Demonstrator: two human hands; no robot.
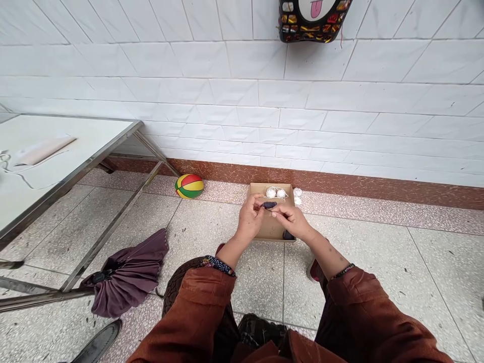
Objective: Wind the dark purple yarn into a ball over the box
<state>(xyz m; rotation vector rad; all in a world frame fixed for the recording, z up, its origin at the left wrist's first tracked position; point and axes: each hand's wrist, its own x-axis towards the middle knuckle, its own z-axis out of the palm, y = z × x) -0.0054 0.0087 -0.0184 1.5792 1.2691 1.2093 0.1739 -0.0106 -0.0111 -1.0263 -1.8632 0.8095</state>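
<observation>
My left hand [250, 218] is closed on a small dark bundle [269, 205] that looks like wound yarn. Close beside it, my right hand [292, 220] pinches what seems to be a thin dark strand running from the bundle. Both hands are over a shallow cardboard box [271, 233] on the floor. At the far end of the box lie two white yarn balls [276, 193] with loose ends. A dark object [288, 235], partly hidden by my right wrist, rests in the near right corner.
More white balls [298, 196] sit just right of the box. A striped ball [189, 186] lies by the wall. On the left are a metal-framed table [71, 171], a folded purple umbrella [132, 275] and a dark shoe [99, 345]. A patterned bag [313, 27] hangs above.
</observation>
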